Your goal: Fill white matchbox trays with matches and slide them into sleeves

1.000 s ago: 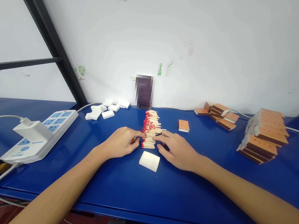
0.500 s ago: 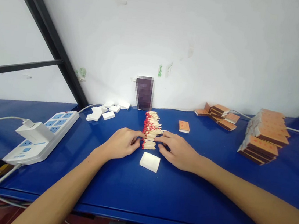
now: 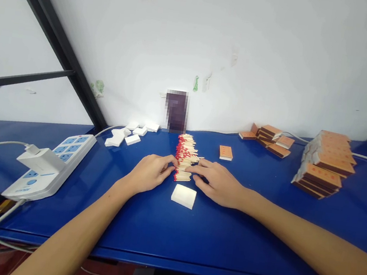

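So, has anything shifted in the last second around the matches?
Barely. The left hand has stretched its fingers a little forward along the red-headed side of the matches; the right hand stays against the other side. Nothing visibly picked up or released. The white box, the orange box and the stacks are where they were.

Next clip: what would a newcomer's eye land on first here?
The long pile of red-tipped matches at the middle of the blue table, with the left hand and right hand touching its near end from either side. Next, the stacked orange matchboxes at the far right and the white power strip at the left.
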Demonstrator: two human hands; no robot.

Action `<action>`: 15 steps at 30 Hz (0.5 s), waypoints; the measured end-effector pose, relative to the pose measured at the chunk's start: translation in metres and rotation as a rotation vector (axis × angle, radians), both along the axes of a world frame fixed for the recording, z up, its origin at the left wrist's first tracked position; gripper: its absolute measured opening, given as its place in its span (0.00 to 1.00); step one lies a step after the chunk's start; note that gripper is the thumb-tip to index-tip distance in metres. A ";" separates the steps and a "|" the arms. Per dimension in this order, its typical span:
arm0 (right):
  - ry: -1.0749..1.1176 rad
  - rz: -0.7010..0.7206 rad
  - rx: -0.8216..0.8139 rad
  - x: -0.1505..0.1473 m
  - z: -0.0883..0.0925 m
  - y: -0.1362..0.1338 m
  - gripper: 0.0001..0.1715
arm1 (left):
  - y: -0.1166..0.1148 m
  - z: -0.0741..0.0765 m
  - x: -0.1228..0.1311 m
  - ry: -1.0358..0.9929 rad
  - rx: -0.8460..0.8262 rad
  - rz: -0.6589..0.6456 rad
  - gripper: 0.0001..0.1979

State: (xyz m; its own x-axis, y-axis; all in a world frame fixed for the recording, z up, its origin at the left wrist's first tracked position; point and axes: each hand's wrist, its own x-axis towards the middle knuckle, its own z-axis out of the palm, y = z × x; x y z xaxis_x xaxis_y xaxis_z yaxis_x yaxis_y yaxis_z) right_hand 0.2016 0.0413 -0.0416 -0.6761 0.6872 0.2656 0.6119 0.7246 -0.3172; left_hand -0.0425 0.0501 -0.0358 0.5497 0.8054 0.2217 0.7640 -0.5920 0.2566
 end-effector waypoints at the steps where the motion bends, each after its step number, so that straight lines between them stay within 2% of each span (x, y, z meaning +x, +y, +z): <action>1: 0.010 0.023 -0.008 0.000 0.000 0.000 0.22 | 0.000 0.000 0.000 -0.002 0.009 0.000 0.09; 5: 0.001 0.099 -0.039 0.001 0.003 -0.001 0.24 | -0.001 0.001 0.001 -0.020 0.028 -0.004 0.11; 15: -0.028 0.134 -0.053 0.003 0.002 0.000 0.26 | -0.002 0.004 0.000 -0.040 0.043 -0.032 0.13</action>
